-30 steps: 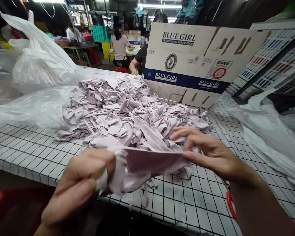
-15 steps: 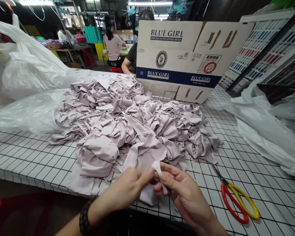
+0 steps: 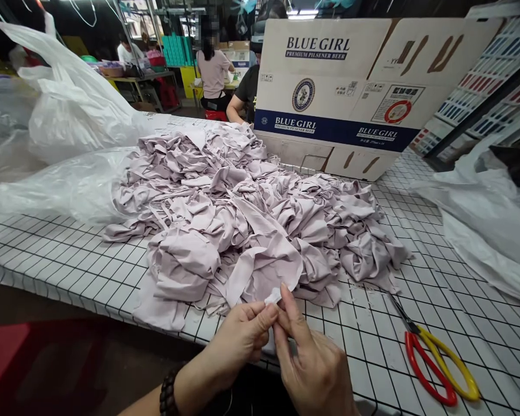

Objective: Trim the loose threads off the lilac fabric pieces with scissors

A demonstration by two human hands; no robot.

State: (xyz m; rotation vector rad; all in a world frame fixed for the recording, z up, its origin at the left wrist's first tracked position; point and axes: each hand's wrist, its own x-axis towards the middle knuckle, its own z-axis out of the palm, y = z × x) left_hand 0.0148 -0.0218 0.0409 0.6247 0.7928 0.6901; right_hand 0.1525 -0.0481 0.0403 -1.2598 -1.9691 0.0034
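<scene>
A small piece of pale fabric [image 3: 274, 296] shows above my fingertips at the front edge of the table. My left hand [image 3: 242, 335] pinches it between thumb and fingers. My right hand [image 3: 309, 358] meets the left one, its fingers closed at the same piece; most of the piece is hidden inside the grips. Just beyond lies a large heap of crumpled light-mauve cloth pieces [image 3: 225, 202]. To the right, scissors [image 3: 437, 358] with one red and one yellow handle rest on the table, blades pointing toward the heap.
The table [image 3: 65, 248] has a white cover with a black grid. Clear plastic bags [image 3: 69, 185] stand on the left, with another plastic bag [image 3: 481, 214] at right. A large cardboard box [image 3: 329, 86] stands behind the heap, partly hiding a person. Other people sit in the background.
My right hand has turned, its back now toward me, and its fingers have come together with the left hand's. Less of the pale piece shows. The view has shifted slightly left and down.
</scene>
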